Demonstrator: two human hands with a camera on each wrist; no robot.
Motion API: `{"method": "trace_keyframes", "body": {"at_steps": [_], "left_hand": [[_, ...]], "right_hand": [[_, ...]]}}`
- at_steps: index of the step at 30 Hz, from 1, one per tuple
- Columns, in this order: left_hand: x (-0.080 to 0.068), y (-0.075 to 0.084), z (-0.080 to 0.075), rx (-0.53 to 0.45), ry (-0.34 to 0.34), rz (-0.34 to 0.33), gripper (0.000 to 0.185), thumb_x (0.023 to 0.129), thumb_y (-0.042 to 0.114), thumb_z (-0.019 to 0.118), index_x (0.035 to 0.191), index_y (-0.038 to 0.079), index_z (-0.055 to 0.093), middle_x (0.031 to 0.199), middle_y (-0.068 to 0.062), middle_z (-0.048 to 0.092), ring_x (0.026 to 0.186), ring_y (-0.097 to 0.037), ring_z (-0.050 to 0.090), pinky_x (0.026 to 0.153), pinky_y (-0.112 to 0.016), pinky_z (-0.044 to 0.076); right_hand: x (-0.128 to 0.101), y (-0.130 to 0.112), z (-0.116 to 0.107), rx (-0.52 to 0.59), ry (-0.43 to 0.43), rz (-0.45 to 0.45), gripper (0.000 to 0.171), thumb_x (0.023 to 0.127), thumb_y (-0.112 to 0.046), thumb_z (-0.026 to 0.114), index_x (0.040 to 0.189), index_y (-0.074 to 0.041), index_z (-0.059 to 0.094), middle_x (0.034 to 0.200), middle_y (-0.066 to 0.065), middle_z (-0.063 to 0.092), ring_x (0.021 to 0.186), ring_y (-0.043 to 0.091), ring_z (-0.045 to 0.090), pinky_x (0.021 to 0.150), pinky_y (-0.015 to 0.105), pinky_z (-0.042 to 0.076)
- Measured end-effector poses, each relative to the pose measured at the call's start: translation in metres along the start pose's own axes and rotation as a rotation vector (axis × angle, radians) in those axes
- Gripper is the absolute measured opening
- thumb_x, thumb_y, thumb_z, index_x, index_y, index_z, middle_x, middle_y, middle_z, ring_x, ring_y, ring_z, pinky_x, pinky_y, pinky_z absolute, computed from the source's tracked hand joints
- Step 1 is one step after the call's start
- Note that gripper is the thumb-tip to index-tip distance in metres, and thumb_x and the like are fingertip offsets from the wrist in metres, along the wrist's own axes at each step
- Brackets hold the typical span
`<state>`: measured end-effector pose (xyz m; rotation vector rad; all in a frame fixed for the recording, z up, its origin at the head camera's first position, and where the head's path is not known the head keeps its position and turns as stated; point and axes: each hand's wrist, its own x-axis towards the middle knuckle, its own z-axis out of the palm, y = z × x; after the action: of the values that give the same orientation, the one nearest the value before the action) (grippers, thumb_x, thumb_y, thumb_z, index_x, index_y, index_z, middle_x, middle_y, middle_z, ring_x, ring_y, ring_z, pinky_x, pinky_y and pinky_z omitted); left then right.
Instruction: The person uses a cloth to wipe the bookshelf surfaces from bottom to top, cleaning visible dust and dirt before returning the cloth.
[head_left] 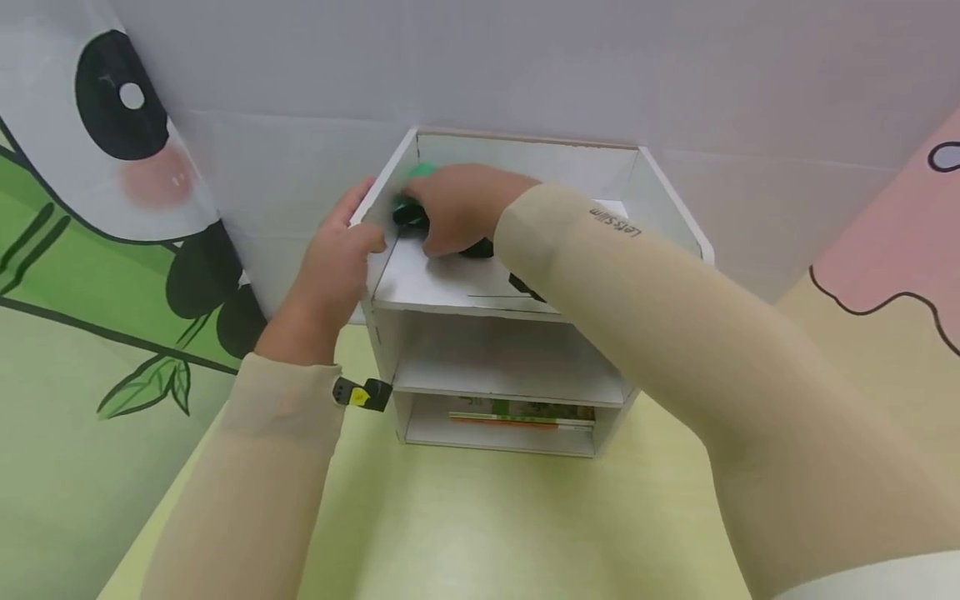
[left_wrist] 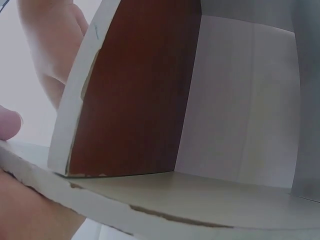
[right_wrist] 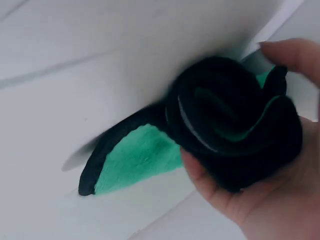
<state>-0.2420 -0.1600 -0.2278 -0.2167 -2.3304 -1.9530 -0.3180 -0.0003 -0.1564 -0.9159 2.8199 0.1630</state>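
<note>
Right hand: the right hand (head_left: 457,208) is bunched round a green-and-black cloth (right_wrist: 220,145), fingers curled over the wad, pressing it down on the top tier of the shelf unit (head_left: 480,287).
Cloth position: at the back left corner of the top tier, tight against the left side wall; one green flap with a black hem trails out flat from the fist along the board.
Left hand: the left hand (head_left: 333,262) grips the left side wall (left_wrist: 75,105) of the unit from outside, thumb over the front edge and fingers behind the panel.
Key relation: the cloth lies under and inside the right palm, so the right hand is the nearer one; the left is just beside it, with only the side wall between them. The cloth's trailing flap seems to run away from the wall toward the middle of the tier, though blur makes that uncertain.
Shelf unit: white, three open tiers, standing at the back edge of the pale green desk (head_left: 480,517), against the wall.
Lowest tier: a flat printed packet (head_left: 521,412), its print too small to read.
Writing: the right sleeve (head_left: 637,283) bears "Let's Slim".
</note>
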Motion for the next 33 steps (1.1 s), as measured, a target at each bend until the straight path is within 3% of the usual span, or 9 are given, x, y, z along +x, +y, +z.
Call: {"method": "trace_keyframes", "body": {"at_steps": [3,7,17,23,27,33], "left_hand": [[0.000,0.000,-0.004,-0.007,0.002,0.007,0.076,0.094,0.011,0.038,0.165,0.033,0.024,0.168,0.002,0.021,0.147,-0.031,0.023,0.114,-0.068,0.018],[0.000,-0.001,-0.007,0.005,-0.007,0.018,0.074,0.095,0.011,0.037,0.165,0.033,0.025,0.166,0.000,0.024,0.145,-0.032,0.024,0.113,-0.069,0.018],[0.004,-0.002,-0.002,0.035,-0.019,0.023,0.075,0.095,0.010,0.038,0.165,0.031,0.024,0.164,0.000,0.029,0.143,-0.032,0.030,0.112,-0.071,0.024],[0.008,-0.004,0.001,0.046,-0.021,0.032,0.075,0.094,0.010,0.039,0.165,0.031,0.025,0.161,-0.001,0.032,0.141,-0.031,0.033,0.111,-0.070,0.026],[0.010,-0.006,0.002,0.057,-0.016,0.028,0.075,0.094,0.011,0.039,0.165,0.032,0.025,0.162,-0.001,0.030,0.142,-0.032,0.032,0.111,-0.072,0.025],[0.011,-0.007,0.002,0.062,-0.020,0.025,0.073,0.096,0.013,0.038,0.165,0.035,0.023,0.166,0.005,0.026,0.147,-0.031,0.028,0.111,-0.073,0.021]], "right_hand": [[-0.001,-0.004,0.000,0.021,-0.017,0.005,0.055,0.096,-0.026,0.056,0.150,-0.023,0.043,0.139,0.000,0.054,0.119,0.024,0.048,0.106,0.043,0.039],[0.003,-0.004,0.002,0.031,-0.036,0.097,0.041,0.098,-0.022,0.048,0.139,-0.026,0.052,0.128,0.001,0.055,0.113,0.025,0.048,0.095,0.042,0.041],[0.037,0.010,0.014,0.034,-0.043,0.306,0.050,0.102,-0.040,0.044,0.151,-0.032,0.051,0.120,0.004,0.058,0.106,0.023,0.050,0.084,0.039,0.045],[0.048,0.025,0.025,-0.057,-0.031,0.325,0.049,0.101,-0.037,0.043,0.142,-0.016,0.060,0.119,0.006,0.060,0.104,0.025,0.054,0.084,0.041,0.048],[0.046,0.040,0.029,-0.091,-0.054,0.351,0.045,0.101,-0.037,0.041,0.133,-0.014,0.062,0.118,0.007,0.060,0.102,0.025,0.053,0.085,0.041,0.046],[0.027,0.063,0.028,-0.023,-0.101,0.448,0.050,0.100,-0.039,0.040,0.144,-0.019,0.054,0.122,0.007,0.056,0.103,0.026,0.052,0.082,0.041,0.046]]}}
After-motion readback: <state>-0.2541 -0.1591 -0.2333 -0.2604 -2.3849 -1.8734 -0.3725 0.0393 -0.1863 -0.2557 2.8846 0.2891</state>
